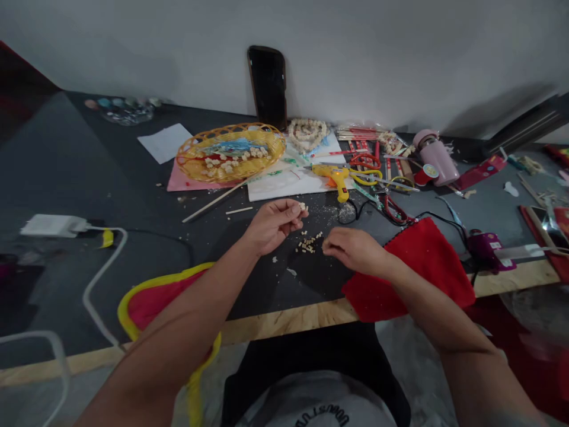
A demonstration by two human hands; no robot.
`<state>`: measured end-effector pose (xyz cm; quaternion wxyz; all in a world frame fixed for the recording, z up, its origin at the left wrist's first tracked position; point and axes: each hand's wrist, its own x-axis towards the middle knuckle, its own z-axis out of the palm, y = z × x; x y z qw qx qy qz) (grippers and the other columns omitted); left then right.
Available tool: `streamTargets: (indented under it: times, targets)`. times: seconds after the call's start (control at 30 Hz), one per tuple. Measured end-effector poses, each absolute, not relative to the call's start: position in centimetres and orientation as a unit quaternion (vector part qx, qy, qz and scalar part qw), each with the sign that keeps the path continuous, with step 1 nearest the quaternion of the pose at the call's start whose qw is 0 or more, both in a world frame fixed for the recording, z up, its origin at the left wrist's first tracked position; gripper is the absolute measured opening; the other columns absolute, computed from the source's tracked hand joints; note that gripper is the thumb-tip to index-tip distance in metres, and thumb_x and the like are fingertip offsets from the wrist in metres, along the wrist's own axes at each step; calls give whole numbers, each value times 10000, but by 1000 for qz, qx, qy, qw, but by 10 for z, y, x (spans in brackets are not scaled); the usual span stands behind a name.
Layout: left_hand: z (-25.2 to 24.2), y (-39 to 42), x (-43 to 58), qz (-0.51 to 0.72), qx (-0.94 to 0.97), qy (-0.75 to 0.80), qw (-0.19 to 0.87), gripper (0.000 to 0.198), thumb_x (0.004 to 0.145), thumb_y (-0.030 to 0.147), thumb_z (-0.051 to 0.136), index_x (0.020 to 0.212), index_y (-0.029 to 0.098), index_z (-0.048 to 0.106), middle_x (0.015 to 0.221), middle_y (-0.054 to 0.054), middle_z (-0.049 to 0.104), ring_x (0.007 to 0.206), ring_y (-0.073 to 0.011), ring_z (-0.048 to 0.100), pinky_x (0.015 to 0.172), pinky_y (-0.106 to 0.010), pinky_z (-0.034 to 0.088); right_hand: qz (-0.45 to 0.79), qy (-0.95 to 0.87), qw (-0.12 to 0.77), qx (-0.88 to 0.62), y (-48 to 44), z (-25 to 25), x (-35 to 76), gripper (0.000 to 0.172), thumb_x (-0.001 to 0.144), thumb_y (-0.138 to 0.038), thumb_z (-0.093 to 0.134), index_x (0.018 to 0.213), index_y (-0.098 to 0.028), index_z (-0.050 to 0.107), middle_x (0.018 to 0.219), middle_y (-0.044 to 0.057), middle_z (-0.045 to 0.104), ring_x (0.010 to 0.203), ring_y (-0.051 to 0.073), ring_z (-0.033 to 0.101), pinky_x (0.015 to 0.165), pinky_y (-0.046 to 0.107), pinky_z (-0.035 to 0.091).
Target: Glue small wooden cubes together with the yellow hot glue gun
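Note:
My left hand (276, 224) pinches a small cream-coloured piece (303, 207) between thumb and fingers, above the dark tabletop. Just below it lies a loose pile of short pale stick pieces (307, 242). At the right edge of this pile is my right hand (351, 248), its fingers pressed together and pointing down at the table. Whatever those fingertips may hold is hidden. Beyond the hands, a yellow glue gun (335, 177) rests on its side near a white sheet (284, 185) with pale crumbs scattered by it.
A yellow woven basket (189, 166) holds more small cream pieces. A phone (268, 86) leans on the wall. Scissors (367, 160), a pink bottle (439, 161) and packaged sticks stand to the right. Red cloth (427, 261) lies under my right forearm; a white charger (56, 226) sits left.

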<state>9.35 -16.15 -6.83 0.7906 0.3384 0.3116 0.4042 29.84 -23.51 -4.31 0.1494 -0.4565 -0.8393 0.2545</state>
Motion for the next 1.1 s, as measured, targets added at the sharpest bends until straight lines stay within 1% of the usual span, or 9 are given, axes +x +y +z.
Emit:
streamTargets:
  times: [0.07,0.13,0.17,0.23,0.43,0.57,0.7,0.83,1.1]
  targets:
    - [-69,-163,93,381,346,314,798,260,596,270,848,726,114,685,693,-39,689,542,-62,553,560,-193,456,237,-789,294,-484,-230,-38,293,86,895,-196,560,833,-185,619,841,28,639,801,141,599,736,262,461]
    - [-69,-164,93,360,347,318,805,264,589,268,853,730,117,689,694,-38,695,577,-80,585,579,-202,469,211,-735,411,-497,-225,-36,285,74,889,-215,574,832,-191,615,841,23,640,799,139,599,733,267,473]
    - [-69,-165,93,353,347,320,808,270,581,270,857,730,118,691,693,-38,698,588,-87,593,587,-206,473,200,-718,448,-494,-223,-36,280,72,886,-218,577,831,-192,614,836,21,639,794,139,599,723,269,476]
    - [-69,-166,93,342,349,317,813,281,570,274,863,729,117,693,683,-35,697,587,-88,594,596,-211,475,190,-706,486,-479,-221,-40,272,66,885,-219,579,837,-195,617,823,19,638,792,140,599,713,273,480]
    - [-70,-167,93,326,372,289,819,274,593,288,853,737,113,700,657,-21,675,561,-75,571,600,-218,461,193,-709,501,-458,-222,-55,264,63,892,-223,573,857,-198,621,819,21,644,791,140,605,719,286,490]
    - [-69,-168,93,313,395,297,811,282,593,304,853,729,110,700,617,-6,649,542,-64,550,581,-205,440,181,-715,500,-454,-222,-56,265,59,885,-214,585,835,-201,612,805,15,640,780,139,602,701,284,491]
    - [-67,-170,94,306,406,305,805,298,581,317,857,723,109,697,637,-15,660,551,-69,550,562,-200,423,178,-717,499,-454,-221,-58,266,37,874,-210,600,840,-204,611,809,14,641,783,139,601,704,288,494]
    - [-67,-170,94,303,400,307,809,301,578,317,857,727,111,696,655,-16,670,552,-71,554,575,-207,432,174,-715,511,-444,-222,-58,268,16,864,-198,614,856,-203,601,814,17,640,788,139,603,701,284,497]
    - [-68,-169,93,298,408,309,806,292,587,313,852,723,110,691,658,-23,676,560,-71,561,577,-202,434,161,-743,478,-439,-223,-55,270,63,876,-159,569,825,-196,571,820,26,630,794,133,599,710,278,500]
